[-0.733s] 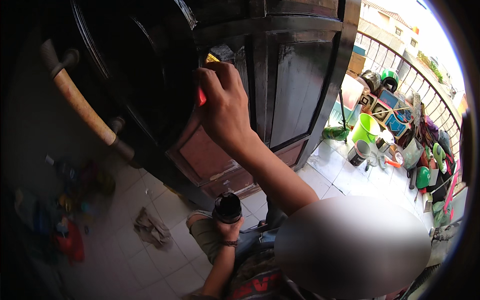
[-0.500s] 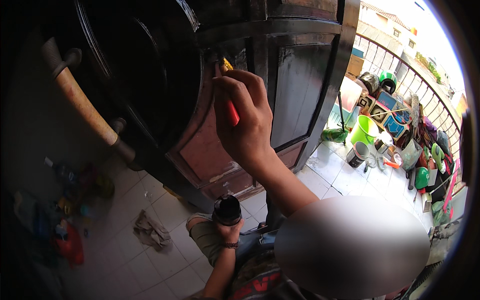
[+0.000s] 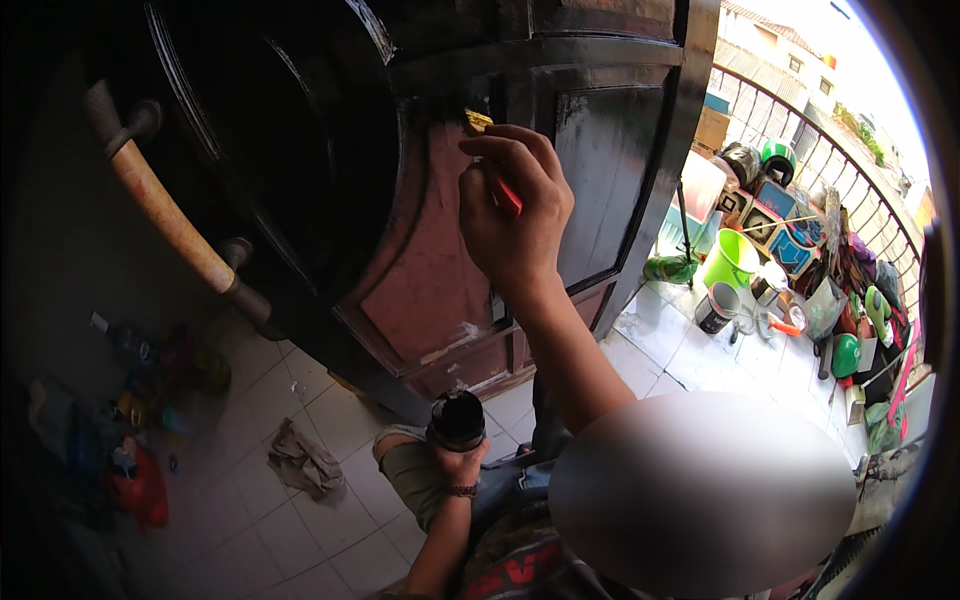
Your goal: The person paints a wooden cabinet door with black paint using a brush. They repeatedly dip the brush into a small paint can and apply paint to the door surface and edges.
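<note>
My right hand (image 3: 522,212) is closed around a paintbrush (image 3: 507,197) with a red handle and a yellowish ferrule. Its bristle end is at the upper part of a door panel (image 3: 425,300), where black coating borders reddish-brown surface; I cannot tell whether the bristles touch. Below, near my knee, my left hand (image 3: 463,464) grips a dark, open-topped can (image 3: 456,420) with something dark inside. The large door (image 3: 620,85) is mostly glossy black, with raised mouldings and a long tan-and-dark handle (image 3: 165,205) at left.
A crumpled grey-brown cloth (image 3: 303,460) lies on the white tiles (image 3: 350,505). Right of the door stand a lime-green bucket (image 3: 731,258), a dark can (image 3: 717,308), a green helmet (image 3: 778,158) and piled household items along a railing (image 3: 800,125). A red bag (image 3: 138,485) sits in shadow at left.
My right hand has shifted right with the paintbrush, away from the panel's curved left edge. My left hand and the can have hardly moved.
</note>
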`<move>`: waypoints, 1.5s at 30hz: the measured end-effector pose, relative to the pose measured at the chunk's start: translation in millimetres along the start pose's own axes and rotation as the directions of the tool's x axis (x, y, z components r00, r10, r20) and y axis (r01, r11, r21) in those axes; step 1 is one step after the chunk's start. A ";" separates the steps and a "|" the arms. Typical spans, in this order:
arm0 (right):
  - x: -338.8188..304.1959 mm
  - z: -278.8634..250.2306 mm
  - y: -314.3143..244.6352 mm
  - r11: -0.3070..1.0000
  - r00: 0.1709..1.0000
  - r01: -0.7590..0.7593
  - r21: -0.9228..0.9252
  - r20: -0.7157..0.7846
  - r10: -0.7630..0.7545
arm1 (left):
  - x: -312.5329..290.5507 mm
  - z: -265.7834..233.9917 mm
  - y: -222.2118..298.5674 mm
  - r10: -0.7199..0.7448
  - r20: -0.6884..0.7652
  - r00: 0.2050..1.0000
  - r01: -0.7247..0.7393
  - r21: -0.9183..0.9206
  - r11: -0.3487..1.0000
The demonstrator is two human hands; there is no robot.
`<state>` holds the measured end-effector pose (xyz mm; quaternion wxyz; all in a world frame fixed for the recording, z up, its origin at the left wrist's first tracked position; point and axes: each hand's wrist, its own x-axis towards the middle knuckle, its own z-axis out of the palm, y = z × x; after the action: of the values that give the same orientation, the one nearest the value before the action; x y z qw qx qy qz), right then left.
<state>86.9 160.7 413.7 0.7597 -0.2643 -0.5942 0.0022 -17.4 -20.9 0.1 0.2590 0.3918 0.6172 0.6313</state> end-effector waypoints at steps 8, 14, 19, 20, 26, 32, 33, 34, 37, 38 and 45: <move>-16.9 -4.4 -9.1 0.997 0.999 0.028 0.073 0.025 -0.030 | -0.6 3.6 15.8 0.000 -0.046 0.999 -0.001 -0.016 1.000; -25.0 24.0 2.7 0.976 0.981 0.147 0.160 0.105 -0.165 | 0.0 4.3 19.4 -0.018 -0.008 1.000 0.017 -0.025 1.000; -15.8 -7.3 10.2 0.979 0.984 0.121 0.161 0.109 -0.139 | -0.7 4.9 16.7 0.017 -0.039 0.999 -0.019 -0.062 0.998; -12.4 -7.8 12.3 0.977 0.987 0.136 0.162 0.060 -0.148 | 0.0 5.9 16.5 0.020 -0.039 0.999 -0.023 -0.072 0.997; -12.2 -7.3 29.0 0.941 0.922 0.189 0.280 0.280 -0.268 | 4.2 5.9 22.2 0.013 -0.014 1.000 -0.014 -0.026 1.000; 13.3 -26.0 47.7 0.901 0.887 0.230 0.367 0.302 -0.349 | 4.0 7.5 17.1 0.017 -0.002 1.000 -0.017 -0.053 0.998; 18.2 -27.8 54.3 0.888 0.865 0.250 0.386 0.323 -0.384 | 4.1 7.4 14.4 0.016 0.007 1.000 -0.016 -0.045 0.999; 22.0 -30.4 59.2 0.888 0.842 0.220 0.405 0.381 -0.383 | 4.3 6.6 15.7 0.015 0.005 1.000 -0.015 -0.037 0.999; 35.7 -40.2 73.5 0.867 0.768 0.146 0.477 0.498 -0.403 | 2.3 5.1 18.0 0.008 0.001 1.000 -0.008 -0.026 1.000; 40.9 -41.9 75.4 0.862 0.761 0.159 0.481 0.497 -0.418 | 2.2 5.6 17.8 0.005 0.000 1.000 -0.005 -0.029 1.000; 69.7 -38.9 100.0 0.850 0.735 0.160 0.501 0.515 -0.442 | 2.7 4.5 -5.9 0.017 -0.001 1.000 -0.017 0.019 1.000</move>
<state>173.6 253.3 430.1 0.5532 0.0253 -0.8278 0.0904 -16.3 -15.5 -5.6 0.2495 0.3991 0.6198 0.6280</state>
